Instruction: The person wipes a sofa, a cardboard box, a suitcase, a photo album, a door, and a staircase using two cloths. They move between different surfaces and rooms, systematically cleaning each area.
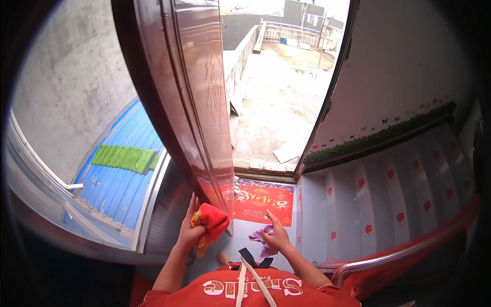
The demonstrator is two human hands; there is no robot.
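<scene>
A bunched red and yellow cloth point(215, 220) is in my left hand point(189, 232), thumb across it. That hand is at the lower part of the edge of a glossy brown door point(203, 115), which stands ajar; whether the fingers touch it I cannot tell. My right hand point(277, 236) pinches a crumpled lilac cloth point(264, 241) between thumb and fingers, with the other fingers extended. Beyond my hands, a red printed doormat point(262, 203) lies on the pale floor at the threshold, partly behind the door.
At the right, grey stairs point(349, 215) with red stickers rise beside a metal handrail point(368, 264) wrapped in red mesh. A window point(149, 203) at the left shows blue corrugated roofing point(111, 192). Through the doorway lies a bright concrete terrace point(280, 111) past a brick sill point(264, 165).
</scene>
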